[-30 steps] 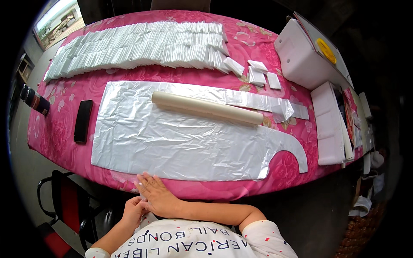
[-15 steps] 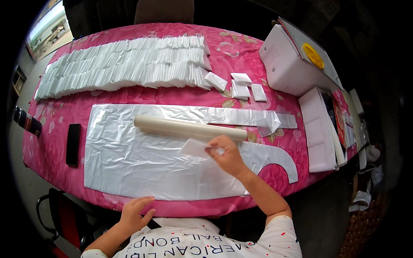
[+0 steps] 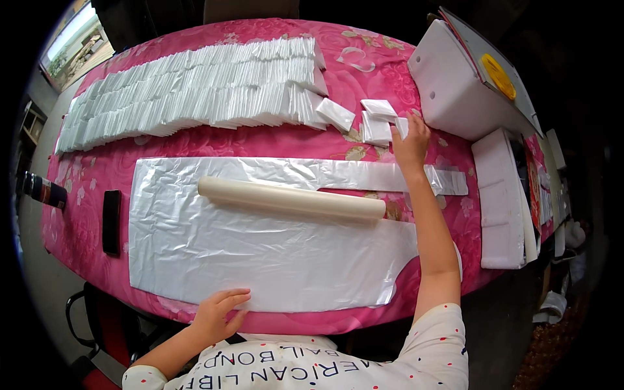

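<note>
At one o'clock, our right hand (image 3: 409, 133) covers part of one white packet (image 3: 402, 127); whether clamped, we cannot tell. Three loose packets (image 3: 376, 131) beside; three packed rows (image 3: 195, 84) at eleven. Left hand (image 3: 218, 315), fingers apart, over plastic sheet (image 3: 260, 260) at six. Pink-clothed table (image 3: 84, 240); grey floor (image 3: 49, 130) at ten. Tube (image 3: 292, 198) lies across sheet; phone (image 3: 111, 223) nine, two foam boxes (image 3: 442, 84) two-three.

Seemingly a home used as a workroom: flowered pink cloth (image 3: 78, 227) on the table (image 3: 364, 318), a chair (image 3: 104, 315) beside it, a doorway (image 3: 77, 49) to outdoors, massed rows of packets (image 3: 195, 88), foam boxes (image 3: 442, 78).
</note>
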